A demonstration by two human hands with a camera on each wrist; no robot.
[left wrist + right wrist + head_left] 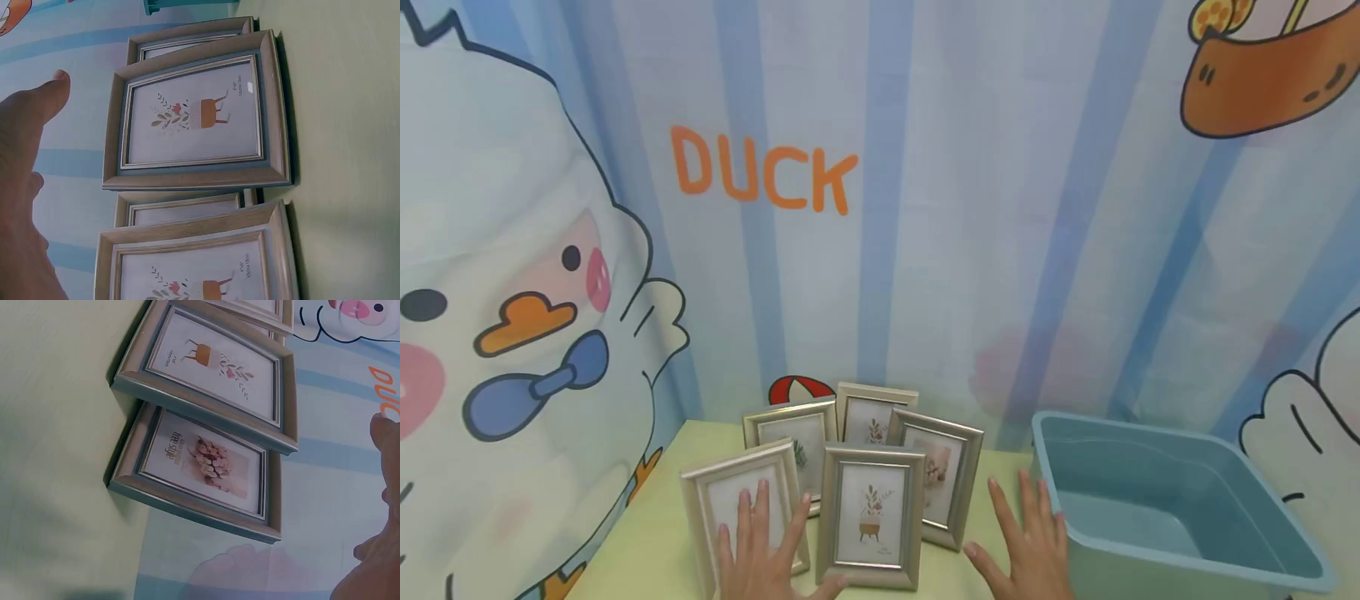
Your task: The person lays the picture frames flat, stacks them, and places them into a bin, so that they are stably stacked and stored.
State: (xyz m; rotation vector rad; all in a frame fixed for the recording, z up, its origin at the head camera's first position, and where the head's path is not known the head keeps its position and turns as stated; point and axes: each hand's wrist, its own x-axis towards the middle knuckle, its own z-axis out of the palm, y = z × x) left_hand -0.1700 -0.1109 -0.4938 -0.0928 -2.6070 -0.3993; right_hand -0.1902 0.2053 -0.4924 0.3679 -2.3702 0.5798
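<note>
Several photo frames stand upright in a loose cluster on the table. In the head view my left hand point(763, 550) has its fingers spread and overlaps the light-coloured photo frame point(726, 492) at the front left. The silver-brown photo frame point(871, 508) in the middle shows a potted-plant print, and the thumb comes near its lower edge. To its right leans a photo frame point(936, 475) with a flower print, text beside it in the right wrist view. Two more, a gold-edged photo frame point(801, 437) and a pale photo frame point(874, 408), are partly hidden behind. My right hand point(1030, 546), fingers spread and holding nothing, hovers between the cluster and the basin.
A blue-green plastic basin point(1180, 500) sits on the right, its visible inside bare. The pale yellow table point(647, 517) meets a striped blue curtain point(955, 208) with cartoon ducks close behind the photo frames.
</note>
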